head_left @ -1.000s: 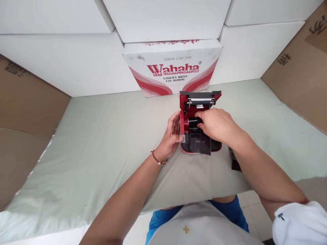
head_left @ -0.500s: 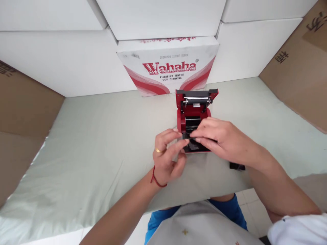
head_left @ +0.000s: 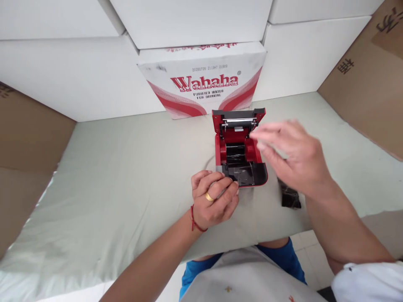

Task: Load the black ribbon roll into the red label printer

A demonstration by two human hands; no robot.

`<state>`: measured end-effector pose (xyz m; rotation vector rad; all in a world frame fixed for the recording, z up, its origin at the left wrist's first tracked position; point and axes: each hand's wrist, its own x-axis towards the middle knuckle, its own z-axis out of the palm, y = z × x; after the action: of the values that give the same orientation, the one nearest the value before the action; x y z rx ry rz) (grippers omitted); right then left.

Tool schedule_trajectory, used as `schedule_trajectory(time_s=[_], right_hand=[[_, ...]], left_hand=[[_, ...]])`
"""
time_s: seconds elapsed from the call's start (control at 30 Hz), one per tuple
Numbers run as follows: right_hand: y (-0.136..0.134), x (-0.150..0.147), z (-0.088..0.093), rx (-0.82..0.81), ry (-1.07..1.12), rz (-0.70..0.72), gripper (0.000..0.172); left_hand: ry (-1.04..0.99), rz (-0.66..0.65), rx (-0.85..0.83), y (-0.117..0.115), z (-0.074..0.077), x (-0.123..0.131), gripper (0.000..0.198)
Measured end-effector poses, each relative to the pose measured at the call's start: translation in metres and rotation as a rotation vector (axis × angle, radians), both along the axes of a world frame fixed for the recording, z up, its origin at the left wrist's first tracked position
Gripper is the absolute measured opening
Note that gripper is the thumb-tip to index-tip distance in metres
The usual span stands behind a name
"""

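Observation:
A small red printer (head_left: 220, 144) stands on the table with its lid (head_left: 238, 114) tipped back. A black roll (head_left: 235, 152) lies inside it, and dark film (head_left: 244, 174) spreads over its front tray. My left hand (head_left: 214, 199), with a ring and a red string bracelet, rests at the printer's front left corner. Its fingers are curled tight together, with the fingertips at the film's edge. What they pinch is hidden. My right hand (head_left: 296, 157) hovers above the printer's right side, smeared by motion, its fingers pointing left towards the lid.
A pale cloth covers the table (head_left: 126, 180). A small black crumpled piece (head_left: 290, 197) lies right of the printer. A red and white Wahaha carton (head_left: 201, 79) and white boxes (head_left: 78, 75) wall the back. Brown cardboard (head_left: 368, 75) stands at both sides.
My right hand has let go of the film and risen up and to the right. My left hand has drawn back to the printer's front left corner and curled shut.

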<state>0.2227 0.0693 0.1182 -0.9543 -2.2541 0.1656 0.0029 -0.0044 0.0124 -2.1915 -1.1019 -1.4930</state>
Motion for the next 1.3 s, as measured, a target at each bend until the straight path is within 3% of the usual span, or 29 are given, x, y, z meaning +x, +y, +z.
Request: schedule_trajectory(time_s=[0.1,0.23,0.43,0.57,0.8,0.97,1.13,1.3], right_hand=[[0.027,-0.010,0.008,-0.007,-0.085,-0.199,0.046],[0.041,-0.018,0.005,-0.052,-0.204,-0.119,0.053],[-0.007,-0.006,-0.001,-0.022,-0.274,-0.006,0.036],[-0.029,-0.003,-0.015,0.000,-0.395,0.041,0.044],[-0.033,-0.014,-0.025,-0.044,-0.499,-0.058,0.041],[-0.030,-0.015,-0.022,-0.033,-0.460,-0.111,0.038],[-0.031,-0.019,-0.031,-0.005,-0.297,-0.184,0.040],[-0.051,-0.030,-0.040,0.042,-0.016,0.130,0.035]], left_hand=[[0.011,-0.013,0.024,0.001,-0.003,-0.002,0.038],[0.011,-0.030,-0.016,0.001,-0.006,-0.005,0.043],[0.005,-0.015,-0.013,0.001,-0.003,-0.002,0.035],[0.009,-0.003,0.003,0.002,-0.001,0.000,0.027],[-0.009,-0.043,-0.015,0.002,-0.006,-0.001,0.037],[-0.018,-0.047,-0.015,0.003,-0.002,0.000,0.028],[-0.222,-0.160,-0.151,0.002,0.004,-0.004,0.024],[-0.637,-0.149,-0.463,0.013,-0.006,-0.018,0.021]])
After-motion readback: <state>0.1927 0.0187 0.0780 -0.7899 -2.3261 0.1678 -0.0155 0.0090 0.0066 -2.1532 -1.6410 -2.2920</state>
